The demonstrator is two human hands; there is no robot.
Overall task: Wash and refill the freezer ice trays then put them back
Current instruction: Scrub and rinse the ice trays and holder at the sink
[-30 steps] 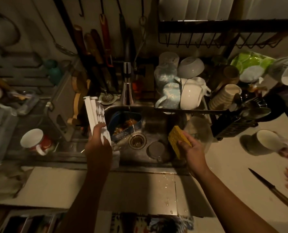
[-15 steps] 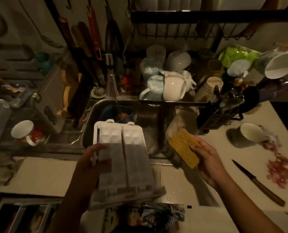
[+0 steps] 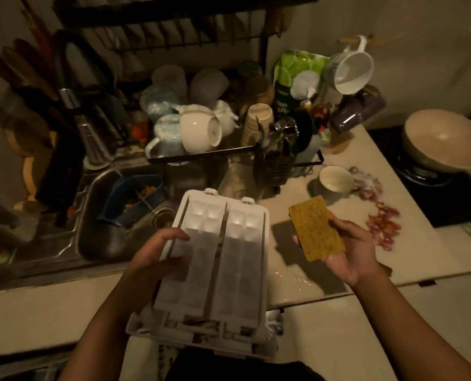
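Observation:
A white double ice tray [image 3: 220, 259], two rows of cube cells side by side in one frame, hangs flat over the counter's front edge, cells facing up. My left hand [image 3: 157, 257] grips its left rim, thumb across the top. To the right, my right hand [image 3: 344, 251] holds a yellow sponge [image 3: 315, 229] upright, apart from the tray. The steel sink [image 3: 97, 240] lies behind and left, with the tap [image 3: 88, 138] above it.
A blue container [image 3: 130, 199] with food scraps sits in the sink. A dish rack [image 3: 229, 155] packed with mugs and a white teapot [image 3: 198, 127] stands behind. On the counter are a cup [image 3: 334, 180], onion peels [image 3: 382, 224] and, far right, a pan [image 3: 446, 141] on the stove.
My left hand has brought the ice tray from upright over the sink to flat and close to my body. The right hand with the sponge has moved right, over the counter.

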